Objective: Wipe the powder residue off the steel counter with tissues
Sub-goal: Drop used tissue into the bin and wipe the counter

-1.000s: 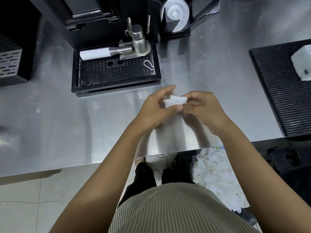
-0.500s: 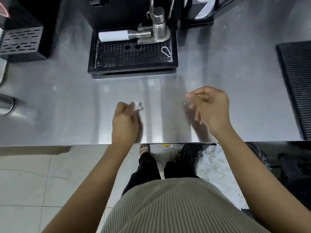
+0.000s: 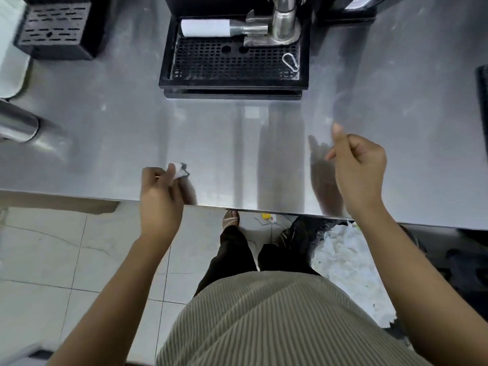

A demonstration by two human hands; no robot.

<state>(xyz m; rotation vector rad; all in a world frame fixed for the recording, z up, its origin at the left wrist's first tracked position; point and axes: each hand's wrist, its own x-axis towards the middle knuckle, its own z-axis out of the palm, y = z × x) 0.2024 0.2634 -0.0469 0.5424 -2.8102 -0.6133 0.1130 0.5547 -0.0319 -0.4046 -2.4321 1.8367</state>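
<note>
My left hand (image 3: 159,199) pinches a small folded white tissue (image 3: 177,170) at the near edge of the steel counter (image 3: 111,133), left of centre. The tissue pokes out past my fingertips, just above or on the steel; I cannot tell which. My right hand (image 3: 359,170) hovers over the counter to the right with fingers loosely curled and the thumb up, holding nothing. The counter surface shows faint pale smudges at the left and the far right.
A black drip tray (image 3: 232,83) with a steel portafilter (image 3: 277,27) sits at the back centre. A black perforated box (image 3: 52,30) stands at the back left, a steel cylinder (image 3: 15,125) lies at the left edge. Below the counter, a bag of used white tissues (image 3: 346,262).
My hands parted: the left carried the tissue leftward and toward the counter's near edge, the right drew away to the right. The view shifted left and down.
</note>
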